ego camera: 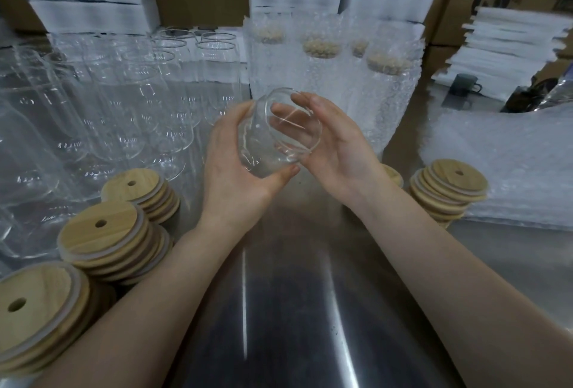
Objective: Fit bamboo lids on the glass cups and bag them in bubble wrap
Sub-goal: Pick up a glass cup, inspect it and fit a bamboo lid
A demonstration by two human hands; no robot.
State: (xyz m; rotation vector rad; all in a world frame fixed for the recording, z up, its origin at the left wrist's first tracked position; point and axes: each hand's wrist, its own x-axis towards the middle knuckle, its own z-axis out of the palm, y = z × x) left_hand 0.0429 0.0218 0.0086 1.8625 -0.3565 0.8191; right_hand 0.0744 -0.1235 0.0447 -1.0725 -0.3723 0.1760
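A clear glass cup (263, 142) is held tilted above the steel table, its mouth turned toward the right. My left hand (235, 167) grips its body from the left, thumb under it. My right hand (328, 142) holds the rim side, fingers behind the mouth and thumb on top. No lid is on this cup. Stacks of bamboo lids (105, 235) with a straw hole lie at the left, and another stack of lids (449, 189) at the right.
Several empty glass cups (130, 102) stand at the back left. Bubble-wrapped lidded cups (335, 77) stand at the back middle. A pile of bubble wrap bags (508, 164) lies at the right. White foam sheets and cardboard boxes line the back. Steel table (294, 310) in front.
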